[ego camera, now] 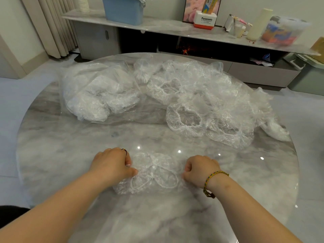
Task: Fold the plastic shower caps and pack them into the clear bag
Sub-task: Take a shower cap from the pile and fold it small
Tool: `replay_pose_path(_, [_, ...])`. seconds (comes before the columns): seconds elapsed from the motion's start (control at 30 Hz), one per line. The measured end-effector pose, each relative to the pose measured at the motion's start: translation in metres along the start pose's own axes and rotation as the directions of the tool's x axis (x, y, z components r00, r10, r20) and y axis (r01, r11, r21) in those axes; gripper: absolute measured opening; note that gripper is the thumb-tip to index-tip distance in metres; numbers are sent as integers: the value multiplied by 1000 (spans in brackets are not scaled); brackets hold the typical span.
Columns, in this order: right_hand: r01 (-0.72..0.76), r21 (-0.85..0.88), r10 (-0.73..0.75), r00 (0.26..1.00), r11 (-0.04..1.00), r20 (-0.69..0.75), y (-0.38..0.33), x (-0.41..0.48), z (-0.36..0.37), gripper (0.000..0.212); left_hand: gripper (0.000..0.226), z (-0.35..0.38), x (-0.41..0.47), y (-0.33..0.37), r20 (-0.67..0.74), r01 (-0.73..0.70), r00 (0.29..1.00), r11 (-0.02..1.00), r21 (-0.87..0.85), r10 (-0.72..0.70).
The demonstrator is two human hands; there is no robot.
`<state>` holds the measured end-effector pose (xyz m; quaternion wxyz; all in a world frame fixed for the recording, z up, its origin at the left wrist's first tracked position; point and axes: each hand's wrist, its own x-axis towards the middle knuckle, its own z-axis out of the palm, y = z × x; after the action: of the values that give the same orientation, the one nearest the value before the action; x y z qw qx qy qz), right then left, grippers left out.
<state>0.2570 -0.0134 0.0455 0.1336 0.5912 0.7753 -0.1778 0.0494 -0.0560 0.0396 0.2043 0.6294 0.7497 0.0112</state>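
At the lower centre of the frame, one plastic shower cap [152, 174] lies flattened on the marble-patterned round table [66, 165]. Its long axis runs across the frame from left to right, and its gathered elastic rim faces up in crumpled loops. The left hand [112, 164] grasps the cap's left end, fingers curled under and thumb pressed on the film. The right hand [199, 171] is likewise clenched and pinches the right end. Both hands rest knuckles-up on the table, with the cap stretched between them. A dark ring [124, 150] sits on a left finger, and a braided multicoloured bracelet [213, 181] circles the right wrist.

Toward the upper left of the table lies the clear bag [100, 92], bulging with white crumpled caps. A small label near its far edge is too blurred to read. To the upper right, just beside the bag, spreads a loose pile of unfolded caps [206, 102], several with their elastic openings turned upward.

Beyond the table, a long marble-topped shelf [166, 28] crosses the top of the frame. It carries a blue bin [123, 9] and a white-and-red box [204, 21] printed "Panasonic"; the smaller line beneath is illegible.
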Motion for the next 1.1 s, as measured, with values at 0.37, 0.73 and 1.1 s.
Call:
replay_pose_path(0.37, [624, 7, -438, 556, 781, -706, -45, -10, 41, 35, 34, 2, 1, 6, -38, 101, 987, 778, -620, -158])
replay_pose_path(0.73, [399, -77, -344, 658, 914, -669, -51, -12, 52, 17, 18, -6, -5, 7, -66, -59, 998, 782, -620, 23])
replay_pose_path(1.1, [606, 363, -506, 794, 708, -338, -26, -5, 38, 41, 71, 2, 10, -12, -53, -581, 813, 806, -112, 579])
